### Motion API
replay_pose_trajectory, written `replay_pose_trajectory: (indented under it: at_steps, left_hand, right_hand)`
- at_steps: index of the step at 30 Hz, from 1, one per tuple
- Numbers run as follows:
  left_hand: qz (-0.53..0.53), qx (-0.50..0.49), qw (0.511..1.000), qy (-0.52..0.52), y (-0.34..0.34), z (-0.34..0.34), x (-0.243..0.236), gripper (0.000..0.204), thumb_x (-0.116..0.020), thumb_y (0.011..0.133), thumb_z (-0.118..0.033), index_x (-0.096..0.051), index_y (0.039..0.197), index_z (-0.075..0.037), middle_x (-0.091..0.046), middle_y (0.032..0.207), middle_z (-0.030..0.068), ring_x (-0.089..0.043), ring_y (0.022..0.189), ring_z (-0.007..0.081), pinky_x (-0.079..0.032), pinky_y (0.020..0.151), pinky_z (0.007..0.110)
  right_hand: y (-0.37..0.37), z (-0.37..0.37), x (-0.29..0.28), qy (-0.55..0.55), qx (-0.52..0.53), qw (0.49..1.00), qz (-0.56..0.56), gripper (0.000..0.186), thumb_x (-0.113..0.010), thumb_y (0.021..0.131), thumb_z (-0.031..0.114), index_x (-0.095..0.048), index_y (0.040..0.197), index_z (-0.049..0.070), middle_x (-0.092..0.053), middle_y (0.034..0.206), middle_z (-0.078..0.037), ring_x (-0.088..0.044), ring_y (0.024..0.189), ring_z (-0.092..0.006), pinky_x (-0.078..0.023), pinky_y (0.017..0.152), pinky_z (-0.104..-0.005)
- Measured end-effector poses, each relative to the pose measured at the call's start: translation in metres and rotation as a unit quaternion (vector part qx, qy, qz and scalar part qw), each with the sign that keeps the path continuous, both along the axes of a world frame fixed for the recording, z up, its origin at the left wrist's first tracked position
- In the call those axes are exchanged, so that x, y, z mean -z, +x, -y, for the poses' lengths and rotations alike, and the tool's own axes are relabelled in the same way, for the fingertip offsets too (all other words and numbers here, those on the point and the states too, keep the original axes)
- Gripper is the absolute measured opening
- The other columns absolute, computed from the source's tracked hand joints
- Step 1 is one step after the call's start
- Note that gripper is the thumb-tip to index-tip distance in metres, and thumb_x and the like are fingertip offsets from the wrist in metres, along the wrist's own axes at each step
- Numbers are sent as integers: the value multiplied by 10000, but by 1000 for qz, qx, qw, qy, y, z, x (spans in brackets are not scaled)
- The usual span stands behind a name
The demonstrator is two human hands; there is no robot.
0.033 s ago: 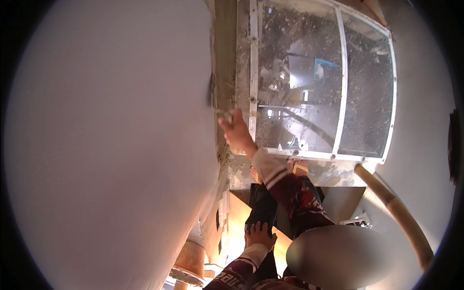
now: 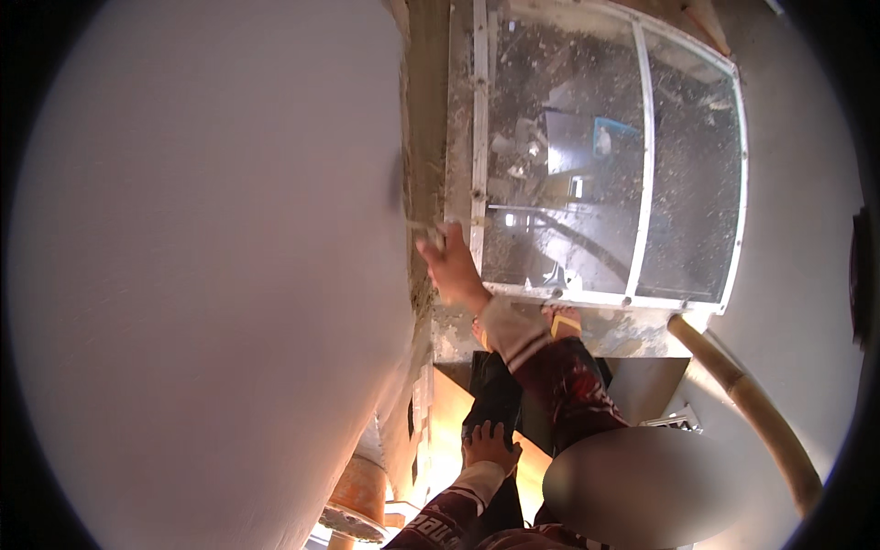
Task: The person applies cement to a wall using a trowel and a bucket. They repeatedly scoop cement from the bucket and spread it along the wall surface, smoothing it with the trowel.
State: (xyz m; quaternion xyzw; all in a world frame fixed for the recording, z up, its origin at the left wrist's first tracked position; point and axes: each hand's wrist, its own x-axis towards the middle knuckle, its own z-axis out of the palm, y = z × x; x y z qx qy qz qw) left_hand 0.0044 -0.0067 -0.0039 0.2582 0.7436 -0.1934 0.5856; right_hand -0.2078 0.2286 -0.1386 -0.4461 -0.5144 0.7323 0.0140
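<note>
My right hand (image 2: 449, 258) grips a small trowel-like tool (image 2: 431, 231), partly hidden by my fingers and blurred. It is at a narrow strip of grey-brown mortar (image 2: 424, 128) along the edge of a broad pale wall (image 2: 211, 229). My left hand (image 2: 490, 447) lies with spread fingers on my dark-trousered leg (image 2: 495, 390). My feet (image 2: 564, 321), in yellow-strapped sandals, stand on a patchy concrete ledge (image 2: 628, 325) beside a dirty, white-framed glass panel (image 2: 568, 156).
A bamboo pole (image 2: 747, 399) slants along the right side near a grey wall (image 2: 793, 156). An orange bucket-like container (image 2: 357, 490) is at lower left. Light wooden boards (image 2: 454, 403) lie below the ledge. A dark object (image 2: 860, 275) is at the far right edge.
My right hand has moved slightly down the picture along the mortar strip, still gripping the tool. My left hand has stayed on my leg.
</note>
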Motion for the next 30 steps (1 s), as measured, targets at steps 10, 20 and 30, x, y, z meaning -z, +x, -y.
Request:
replay_pose_trajectory:
  at_steps: [10,20,30]
  left_hand:
    - [-19,-66,998,-3,0,14,-22,879,-597,787,-597,-272,1485,-172,-203,1546,172,-176,1436,335,-218,1134,518]
    - [66,-192,979,2,-2,31,-112,1147,-580,696,-792,-103,1533,-168,-78,1566,226,-112,1450,370,-200,1167,433]
    - [98,-658,743,75,53,78,-183,1003,-694,774,-568,-206,1495,-68,-423,1424,174,-440,1301,280,-387,1049,390]
  right_hand:
    - [230,-19,-100,345,-247,903,60,459,-615,844,340,-553,1118,-22,-613,1014,-283,-593,956,-458,-480,799,-484]
    - [451,-98,-89,178,-279,819,469,517,-595,852,366,-477,1198,1,-580,1190,-228,-594,1100,-381,-496,919,-435]
    - [408,-161,-254,211,-356,833,368,519,-547,881,456,-578,1250,92,-537,1215,-228,-576,1112,-391,-468,957,-452]
